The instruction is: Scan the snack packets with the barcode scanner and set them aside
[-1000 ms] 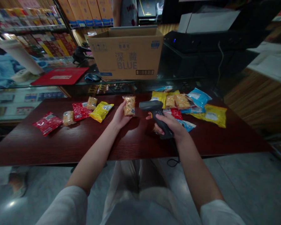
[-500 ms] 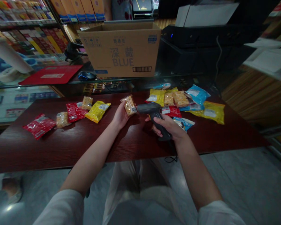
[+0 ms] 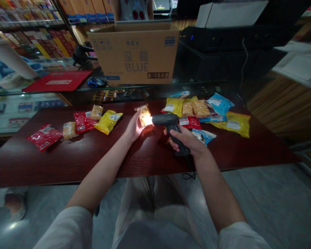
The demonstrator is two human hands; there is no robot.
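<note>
My left hand (image 3: 133, 128) is closed around a clear-wrapped snack pack (image 3: 144, 114), holding it up over the dark red-brown table (image 3: 145, 155). In my right hand (image 3: 188, 140) is a black barcode scanner (image 3: 166, 119), gripped by its handle. The scanner's head points left at the snack pack, and bright white light falls on the wrapper. A small green light shows on top of the scanner. Behind and right of my right hand lie yellow packets (image 3: 174, 105), a red packet (image 3: 189, 122), blue packets (image 3: 219, 103) and clear-wrapped snacks (image 3: 200, 109).
To the left lie a yellow packet (image 3: 108, 122), red packets (image 3: 44, 137) and clear-wrapped snacks (image 3: 69, 130). A cardboard box (image 3: 134, 55) stands on the glass counter behind, beside a mouse (image 3: 96, 82) and red mat (image 3: 58, 81). The scanner's cable (image 3: 188, 175) hangs past the table's front edge.
The scanner's light has come on and now shines brightly on the snack pack. Both hands keep nearly the same place. The view has shifted slightly.
</note>
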